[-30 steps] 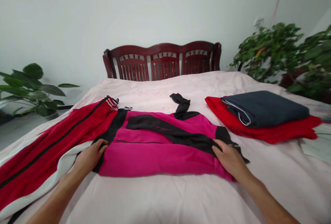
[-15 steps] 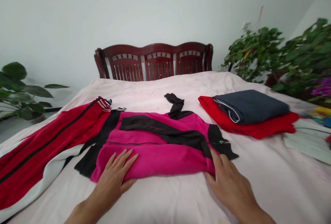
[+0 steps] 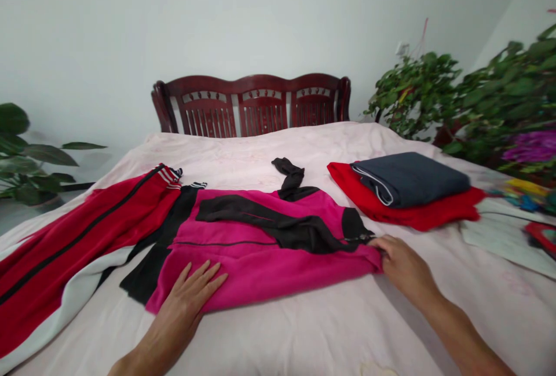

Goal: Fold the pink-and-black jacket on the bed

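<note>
**Two hands on one soft pink jacket**

I see my left hand [image 3: 185,312] lying flat and open on the pink jacket [image 3: 260,260], near its lower edge. My right hand [image 3: 406,266] is curled at the jacket's right end, just by a small metal zip pull [image 3: 358,238]. I cannot tell if it pinches the cloth or only touches it.

The jacket lies flat on the pale pink bed sheet [image 3: 278,335], with a black sleeve [image 3: 260,214] laid across its front. It looks soft, light and floppy, so I judge it could bunch up if tugged. The thick bottom edge [image 3: 260,300] looks like a good place to hold it.

Red track pants [image 3: 78,237] lie just beside it on the left. To the right, a folded dark blue cloth [image 3: 410,179] sits on a red cloth [image 3: 417,211].
</note>
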A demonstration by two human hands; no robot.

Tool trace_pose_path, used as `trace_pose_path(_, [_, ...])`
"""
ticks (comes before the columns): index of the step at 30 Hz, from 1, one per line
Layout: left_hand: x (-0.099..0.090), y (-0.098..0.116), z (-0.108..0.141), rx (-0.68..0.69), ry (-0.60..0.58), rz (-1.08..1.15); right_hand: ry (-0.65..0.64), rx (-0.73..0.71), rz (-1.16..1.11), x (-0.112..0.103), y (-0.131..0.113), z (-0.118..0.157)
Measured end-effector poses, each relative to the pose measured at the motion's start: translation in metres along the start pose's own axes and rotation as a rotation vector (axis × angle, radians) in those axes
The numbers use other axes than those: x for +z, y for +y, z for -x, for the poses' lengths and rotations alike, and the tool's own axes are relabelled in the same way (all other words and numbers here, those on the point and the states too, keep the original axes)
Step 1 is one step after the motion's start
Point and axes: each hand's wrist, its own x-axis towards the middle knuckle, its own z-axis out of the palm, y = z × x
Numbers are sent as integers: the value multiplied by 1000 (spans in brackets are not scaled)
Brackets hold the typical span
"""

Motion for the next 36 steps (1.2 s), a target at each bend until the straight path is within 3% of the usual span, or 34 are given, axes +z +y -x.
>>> trace_pose_path(3, [-11,4,1,-1,-63,20,119,209,-181,7,5,15])
trace_pose_path(5, [-21,5,-1,16,-109,42,140,180,-235,9,-6,26])
trace_pose_path(8, [-28,3,-5,-3,-109,21,54,4,-69,14,-24,36])
trace_pose_path(10, [-26,0,-5,-28,-58,-30,-23,-51,63,20,-24,36])
trace_pose_path(15, [-18,-13,2,-71,-35,-36,-189,32,145,24,2,20])
trace_pose_path(18, [-23,-24,-4,-177,-55,60,-183,21,245,17,-9,7])
trace_pose_path(22, [-37,-41,-41,-354,65,71,-141,-25,347,19,-51,-8])
trace_pose_path(26, [-41,-56,-92,-327,122,-81,-183,9,323,33,-74,-18])
trace_pose_path(32, [-25,-71,-140,-324,111,-133,-100,122,246,45,-70,-20])
trace_pose_path(36, [-41,-83,-155,-350,192,-143,23,53,146,49,-61,-18])
